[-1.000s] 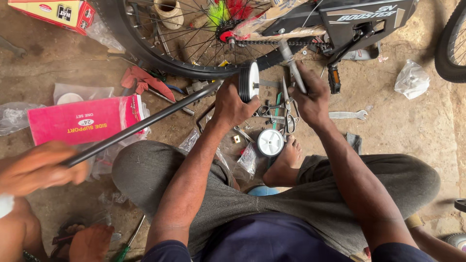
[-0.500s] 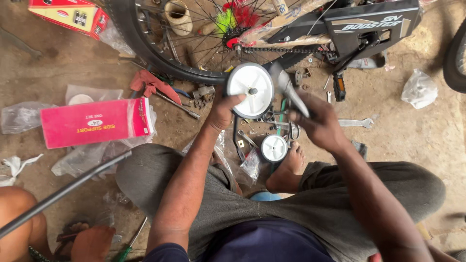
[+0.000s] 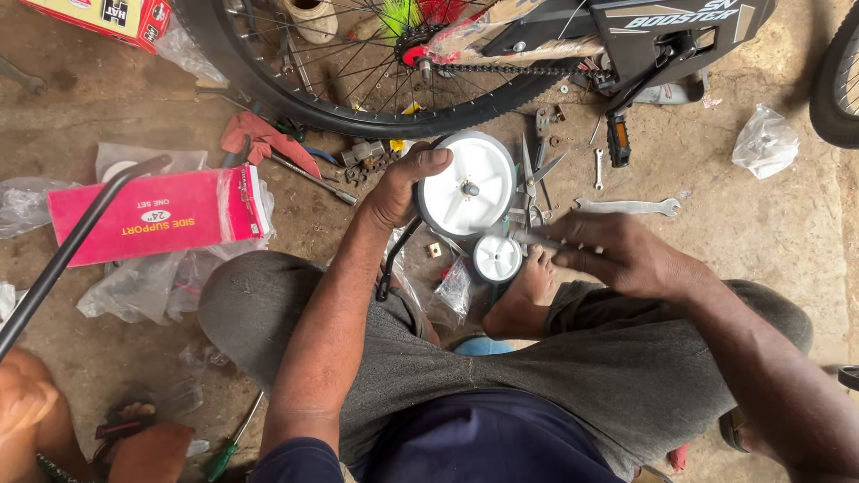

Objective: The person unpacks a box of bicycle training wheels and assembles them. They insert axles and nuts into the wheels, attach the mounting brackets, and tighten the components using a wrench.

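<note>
Since a moment ago, the right hand (image 3: 626,259) has dropped from the wheel to the person's foot, closed on a small metal tool. Left hand (image 3: 403,183) grips the white wheel (image 3: 470,183) upright above the floor, near the bike tyre (image 3: 295,94). Fitting the wheel looks underway; next, the tool must meet the hub.

The training wheel (image 3: 467,184) is white with a grey hub, and the smaller wheel (image 3: 497,258) is white too. The box (image 3: 148,216) is pink with white lettering. The rag (image 3: 264,136) is red. The bicycle tyre (image 3: 295,94) is black, its sprocket (image 3: 413,55) red. The trousers (image 3: 573,358) are grey, the screwdriver handle (image 3: 217,462) green.
</note>
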